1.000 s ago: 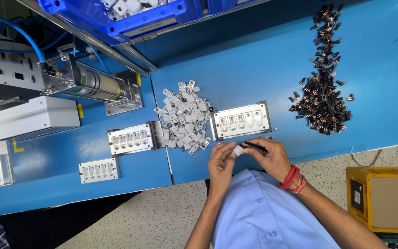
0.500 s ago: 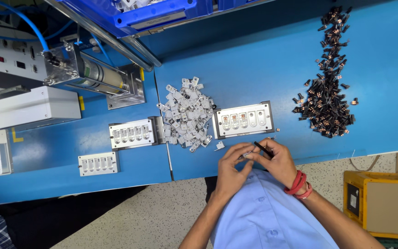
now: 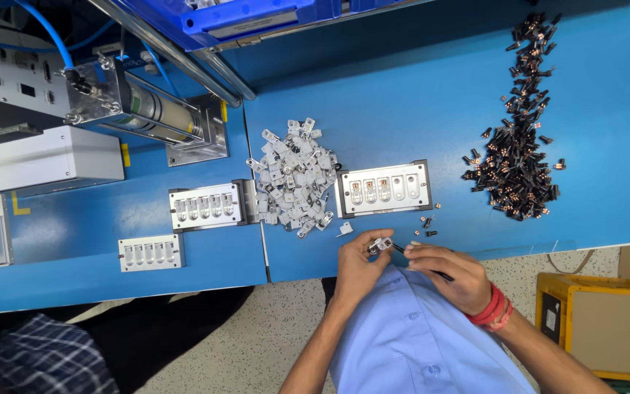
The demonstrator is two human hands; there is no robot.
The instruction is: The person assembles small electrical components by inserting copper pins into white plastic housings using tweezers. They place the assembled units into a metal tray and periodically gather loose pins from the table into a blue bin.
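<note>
At the far left edge of the blue bench (image 3: 417,102), a grey control box (image 3: 9,80) and a steel pneumatic cylinder (image 3: 147,109) are mounted. Nearer the front edge, two empty grey metal fixture blocks with slotted rows (image 3: 205,206) (image 3: 149,253) are laid. A heap of small white plastic housings (image 3: 293,179) is piled at the middle of the bench, and just beside it, to its right, a third grey metal fixture block (image 3: 384,188) is set, with three of its pockets seen to be filled.

At the front edge, one small white plastic housing (image 3: 380,244) is pinched between the fingertips of the left hand (image 3: 359,266). The right hand (image 3: 450,273) is closed around a thin dark tool (image 3: 421,263), whose tip is brought against the housing. A few loose dark pieces (image 3: 426,222) are scattered between the hands and the third block. Towards the right edge, a long heap of black and copper terminals (image 3: 519,138) is spread.

For the fitting to go well, the housing would best be held still and square to the tool, with its opening turned towards the tip, and light pressure is judged sufficient for so small a part.
</note>
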